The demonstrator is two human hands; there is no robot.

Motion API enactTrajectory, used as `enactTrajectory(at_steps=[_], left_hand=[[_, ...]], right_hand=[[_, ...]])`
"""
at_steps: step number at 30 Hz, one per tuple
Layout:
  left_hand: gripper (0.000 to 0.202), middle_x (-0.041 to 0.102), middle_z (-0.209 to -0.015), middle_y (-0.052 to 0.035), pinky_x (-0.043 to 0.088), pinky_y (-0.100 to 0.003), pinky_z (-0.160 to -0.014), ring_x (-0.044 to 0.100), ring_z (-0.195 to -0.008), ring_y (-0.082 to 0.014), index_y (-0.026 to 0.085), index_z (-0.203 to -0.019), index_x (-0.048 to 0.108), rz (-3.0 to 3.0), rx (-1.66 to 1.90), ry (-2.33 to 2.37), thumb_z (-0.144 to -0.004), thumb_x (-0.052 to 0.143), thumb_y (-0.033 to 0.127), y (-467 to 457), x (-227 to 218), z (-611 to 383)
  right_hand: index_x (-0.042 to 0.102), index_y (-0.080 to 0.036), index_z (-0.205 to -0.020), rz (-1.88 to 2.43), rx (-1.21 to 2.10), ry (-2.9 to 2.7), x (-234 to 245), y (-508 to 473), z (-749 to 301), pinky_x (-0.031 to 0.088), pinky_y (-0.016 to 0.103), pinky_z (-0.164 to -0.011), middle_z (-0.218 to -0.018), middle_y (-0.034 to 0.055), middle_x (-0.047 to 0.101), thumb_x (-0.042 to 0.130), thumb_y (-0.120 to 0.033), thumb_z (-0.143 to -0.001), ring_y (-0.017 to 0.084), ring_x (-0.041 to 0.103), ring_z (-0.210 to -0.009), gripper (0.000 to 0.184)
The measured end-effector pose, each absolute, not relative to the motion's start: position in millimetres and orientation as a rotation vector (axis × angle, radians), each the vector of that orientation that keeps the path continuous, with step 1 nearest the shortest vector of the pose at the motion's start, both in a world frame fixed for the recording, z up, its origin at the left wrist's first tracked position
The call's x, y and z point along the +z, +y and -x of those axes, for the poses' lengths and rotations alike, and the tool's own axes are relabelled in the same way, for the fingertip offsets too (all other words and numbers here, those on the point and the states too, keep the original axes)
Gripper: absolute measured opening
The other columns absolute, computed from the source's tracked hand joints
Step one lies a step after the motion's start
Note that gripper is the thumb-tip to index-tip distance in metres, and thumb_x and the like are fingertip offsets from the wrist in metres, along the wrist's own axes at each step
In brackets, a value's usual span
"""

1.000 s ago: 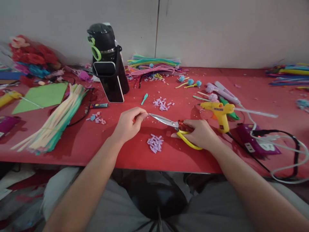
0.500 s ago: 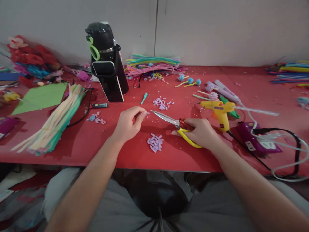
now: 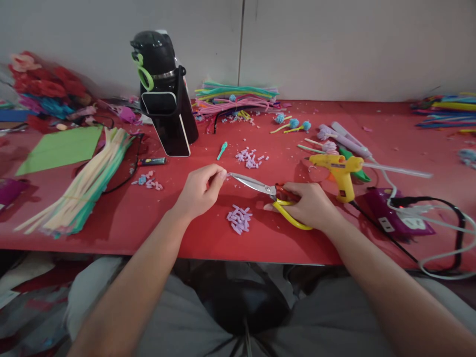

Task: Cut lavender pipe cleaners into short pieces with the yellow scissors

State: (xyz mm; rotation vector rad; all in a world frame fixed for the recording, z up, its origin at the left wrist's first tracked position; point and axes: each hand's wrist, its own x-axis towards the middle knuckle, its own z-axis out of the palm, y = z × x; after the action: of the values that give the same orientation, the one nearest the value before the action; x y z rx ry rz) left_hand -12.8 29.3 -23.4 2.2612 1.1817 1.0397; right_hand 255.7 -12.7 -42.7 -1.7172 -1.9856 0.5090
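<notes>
Silver scissors (image 3: 253,183) sit in the grip of the right hand (image 3: 310,206), over the bench (image 3: 208,243). They point at the left hand (image 3: 199,191), which pinches a tiny piece (image 3: 227,174) (hard to see).

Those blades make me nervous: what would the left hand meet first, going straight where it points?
Most likely the scissors: their tips lie just beyond the left hand, though depth is unclear.

Left hand (image 3: 199,191) held a fingertip pinch, right hand (image 3: 310,203) was curled in a grip, and bare left forearm (image 3: 143,272) and right forearm (image 3: 375,270) extended forward, angled inward.
</notes>
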Motion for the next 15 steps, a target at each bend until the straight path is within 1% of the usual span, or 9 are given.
enactTrajectory(at_steps=[9,15], left_hand=[[0.025,0.053,-0.066,0.0006,0.038,-0.026,-0.059,0.048,-0.061,-0.0117,0.018,-0.078,0.054,-2.231,1.032,1.177,-0.098,0.045,0.03,29.3,-23.2,11.4],[0.026,0.051,-0.065,0.0011,0.037,-0.026,-0.058,0.047,-0.06,-0.0114,0.018,-0.077,0.053,-2.201,1.028,1.19,-0.098,0.045,0.031,29.5,-24.1,11.1]], right_hand=[[0.033,-0.022,-0.056,1.722,0.454,-2.002,-43.6,-12.4,-256.2,0.024,0.027,-0.048,-0.052,-0.0034,0.037,0.066,-0.079,-0.063,0.01,0.028,-0.053,0.067],[0.033,-0.022,-0.056,1.753,0.458,-1.99,-44.1,-12.3,-255.5,0.024,0.027,-0.049,-0.052,-0.0033,0.037,0.064,-0.082,-0.061,0.011,0.028,-0.053,0.068]])
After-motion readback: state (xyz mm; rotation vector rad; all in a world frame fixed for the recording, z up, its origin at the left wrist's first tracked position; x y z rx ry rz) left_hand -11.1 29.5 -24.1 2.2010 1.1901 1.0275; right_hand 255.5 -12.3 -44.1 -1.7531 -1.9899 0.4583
